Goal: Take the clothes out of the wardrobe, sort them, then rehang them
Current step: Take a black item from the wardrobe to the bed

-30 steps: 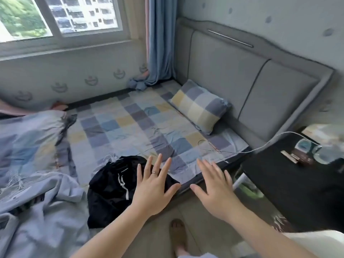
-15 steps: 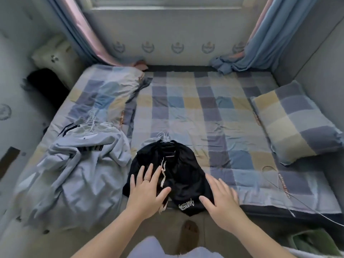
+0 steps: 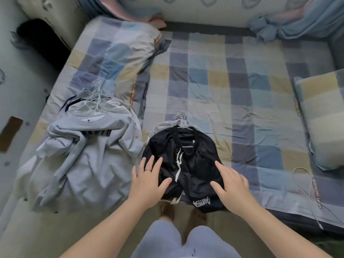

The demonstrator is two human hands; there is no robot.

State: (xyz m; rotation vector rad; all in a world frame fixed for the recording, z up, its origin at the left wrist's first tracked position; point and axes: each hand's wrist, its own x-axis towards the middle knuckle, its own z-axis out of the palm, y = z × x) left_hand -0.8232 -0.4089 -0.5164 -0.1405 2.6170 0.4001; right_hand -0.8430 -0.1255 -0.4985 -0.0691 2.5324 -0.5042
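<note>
A pile of black clothes (image 3: 193,155) with white drawstrings lies at the near edge of the bed, white wire hangers (image 3: 181,121) sticking out at its far end. My left hand (image 3: 149,181) lies flat with spread fingers on the pile's left side. My right hand (image 3: 230,185) lies flat on its right side, just above white lettering on the fabric. Neither hand grips anything. To the left sits a bigger heap of light grey clothes (image 3: 81,161) with several white hangers (image 3: 95,97) at its top.
The bed (image 3: 232,90) has a checked blue, yellow and grey sheet. A folded checked quilt (image 3: 119,51) lies at the back left and a checked pillow (image 3: 322,116) at the right. Curtains (image 3: 290,25) bunch along the far wall. My feet stand on the floor below.
The view swung left and down from the headboard side to face the bed squarely. Both hands came down from hovering onto the black pile.
</note>
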